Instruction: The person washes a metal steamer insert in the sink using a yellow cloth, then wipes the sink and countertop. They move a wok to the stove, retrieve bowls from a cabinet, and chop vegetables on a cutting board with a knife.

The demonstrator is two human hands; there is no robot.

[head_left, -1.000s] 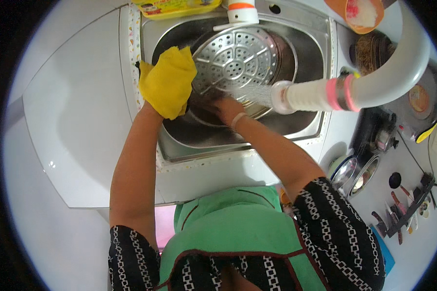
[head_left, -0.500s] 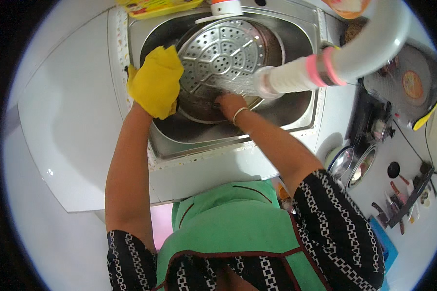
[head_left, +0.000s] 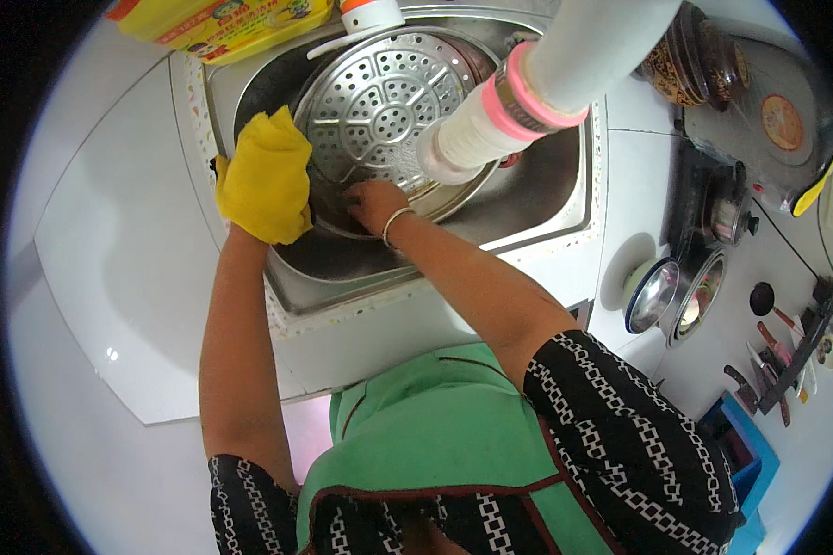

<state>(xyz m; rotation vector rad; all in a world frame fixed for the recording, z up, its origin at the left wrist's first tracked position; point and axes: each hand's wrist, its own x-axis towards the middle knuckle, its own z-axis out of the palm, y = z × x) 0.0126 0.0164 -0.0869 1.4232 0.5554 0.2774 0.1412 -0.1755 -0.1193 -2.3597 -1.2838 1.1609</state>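
A perforated metal steamer plate [head_left: 389, 116] lies tilted in the sink [head_left: 546, 199], with a round dark-sided pan [head_left: 477, 60] around or under it. My left hand is covered by a yellow cloth [head_left: 267, 180] at the plate's left edge; its fingers are hidden. My right hand [head_left: 377, 205], a bracelet on its wrist, rests at the near rim with its fingers curled inward. What they pinch, if anything, is too small to tell. A white tap hose with pink rings [head_left: 491, 120] hangs over the plate's right side.
A yellow package [head_left: 241, 28] and a white bottle [head_left: 370, 14] stand behind the sink. On the right are metal bowls [head_left: 652, 296], a lidded pot [head_left: 727, 208], a brown patterned pot [head_left: 694, 60] and a rack [head_left: 801, 342] with several knives. White counter flanks the sink.
The view has shifted, so the sink sits further left. Spray that fell from the tap onto the plate is no longer visible. Both hands stay at the plate's rim.
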